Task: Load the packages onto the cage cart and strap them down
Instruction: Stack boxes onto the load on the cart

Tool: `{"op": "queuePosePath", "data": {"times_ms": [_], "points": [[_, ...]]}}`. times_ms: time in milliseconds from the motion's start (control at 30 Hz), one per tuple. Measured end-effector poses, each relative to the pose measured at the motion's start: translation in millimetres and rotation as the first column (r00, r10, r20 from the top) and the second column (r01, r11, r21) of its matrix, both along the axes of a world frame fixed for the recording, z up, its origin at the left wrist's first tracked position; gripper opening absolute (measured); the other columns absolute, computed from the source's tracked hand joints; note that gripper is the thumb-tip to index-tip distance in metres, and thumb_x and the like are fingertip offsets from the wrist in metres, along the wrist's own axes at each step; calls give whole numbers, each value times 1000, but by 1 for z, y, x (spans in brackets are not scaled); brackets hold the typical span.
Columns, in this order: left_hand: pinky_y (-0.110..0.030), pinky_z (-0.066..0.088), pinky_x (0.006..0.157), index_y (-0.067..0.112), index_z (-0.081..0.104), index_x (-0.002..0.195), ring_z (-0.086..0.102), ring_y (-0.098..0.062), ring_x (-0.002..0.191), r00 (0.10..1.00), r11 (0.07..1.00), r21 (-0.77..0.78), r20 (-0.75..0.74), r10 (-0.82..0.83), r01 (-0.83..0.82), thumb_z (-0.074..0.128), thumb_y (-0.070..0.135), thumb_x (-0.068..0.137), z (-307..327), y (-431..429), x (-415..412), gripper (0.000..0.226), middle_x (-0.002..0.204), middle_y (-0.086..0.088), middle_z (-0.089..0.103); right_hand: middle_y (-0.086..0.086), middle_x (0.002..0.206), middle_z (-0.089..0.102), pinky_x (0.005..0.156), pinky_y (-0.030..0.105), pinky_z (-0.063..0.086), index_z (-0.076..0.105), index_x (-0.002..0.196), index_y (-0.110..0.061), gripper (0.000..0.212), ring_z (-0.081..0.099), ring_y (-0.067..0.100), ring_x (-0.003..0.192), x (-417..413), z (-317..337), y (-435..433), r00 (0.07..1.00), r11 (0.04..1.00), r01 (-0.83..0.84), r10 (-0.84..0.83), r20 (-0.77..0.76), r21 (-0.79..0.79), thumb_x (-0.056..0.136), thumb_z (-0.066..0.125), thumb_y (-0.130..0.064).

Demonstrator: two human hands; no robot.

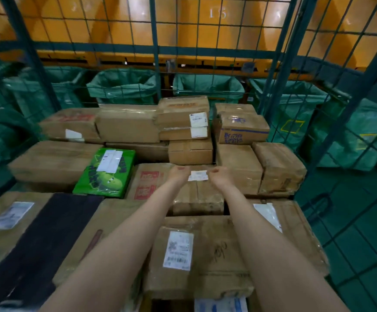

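The blue wire cage cart (155, 52) is stacked with several cardboard packages. Both my arms reach over the near boxes to a tape-wrapped brown box (196, 199) in the middle of the load. My left hand (178, 174) and my right hand (219, 176) sit at the box's far top edge. Their fingers curl over that edge, on either side of its white label (198, 175). A green printed package (106, 174) lies to the left of this box. No strap is in view.
Taller stacked boxes (183, 122) stand just behind my hands, and a blue-printed carton (242, 131) sits at the back right. A dark flat package (45, 239) lies near left. Green sacks (124, 86) hang beyond the mesh. The green floor (363, 244) shows on the right.
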State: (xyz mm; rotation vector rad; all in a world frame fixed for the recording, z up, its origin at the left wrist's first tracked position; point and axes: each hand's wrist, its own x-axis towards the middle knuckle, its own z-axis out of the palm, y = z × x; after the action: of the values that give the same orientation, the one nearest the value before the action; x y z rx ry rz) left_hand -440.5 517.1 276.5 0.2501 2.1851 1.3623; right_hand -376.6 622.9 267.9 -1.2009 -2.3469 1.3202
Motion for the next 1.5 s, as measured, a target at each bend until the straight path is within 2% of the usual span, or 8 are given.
{"op": "queuePosePath", "data": {"times_ms": [233,400,533,833,967,1133,1300,1500], "points": [[-51,50,86,14,55,73,55,-29,74,998,996,51,4,69,-69,45,12,94,8,-89,-6,23,85,-17,59,9,95,64,86,36,49,70,102,-9,24,58,25,89,-8,3,-80,999,997,-25,22,-31,-77,94,50,-19],[-23,40,51,14,65,90,53,-16,71,996,996,30,-17,90,-89,44,10,94,17,-159,-1,21,93,-9,61,4,70,53,49,23,36,60,83,-10,17,46,16,57,-7,5,-144,995,983,-80,68,-73,-165,94,47,-10],[-24,37,65,9,59,119,50,-18,90,993,991,65,32,114,-116,46,17,96,12,-202,6,28,107,-7,58,5,69,53,43,22,39,59,88,-6,13,46,16,52,-7,2,-188,993,972,-86,66,-99,-217,95,48,-11],[-17,33,41,19,50,71,48,-10,51,941,939,85,94,326,-334,48,12,93,12,-290,-3,24,69,1,47,2,62,53,41,19,33,52,61,-19,31,46,16,48,-33,2,-266,969,956,-245,235,-76,-161,91,54,-12],[-21,33,45,16,51,72,42,-11,57,903,898,105,107,416,-427,48,13,95,17,-316,-3,24,72,-2,48,1,62,54,39,18,31,52,62,-17,29,45,14,47,-48,9,-288,938,926,-345,337,-74,-154,91,55,-11],[-27,38,70,9,56,122,48,-21,91,837,836,75,117,534,-544,46,15,95,16,-343,4,29,104,-8,50,0,61,54,43,16,32,54,66,-18,25,47,14,45,-55,17,-319,881,861,-472,470,-55,-192,91,53,-13],[-28,34,65,20,52,77,42,-13,68,736,733,90,164,657,-674,47,17,95,0,-372,25,19,77,1,48,-1,65,58,51,21,39,60,86,-17,8,53,14,51,-55,10,-351,808,778,-576,588,-33,-253,91,55,-19],[-26,35,58,16,50,69,47,-22,72,592,592,57,166,788,-804,52,14,91,-14,-421,60,22,80,-4,51,-1,70,60,54,23,44,61,83,-17,12,55,13,58,-45,-1,-398,672,645,-715,740,-12,-269,92,54,-20]]}}
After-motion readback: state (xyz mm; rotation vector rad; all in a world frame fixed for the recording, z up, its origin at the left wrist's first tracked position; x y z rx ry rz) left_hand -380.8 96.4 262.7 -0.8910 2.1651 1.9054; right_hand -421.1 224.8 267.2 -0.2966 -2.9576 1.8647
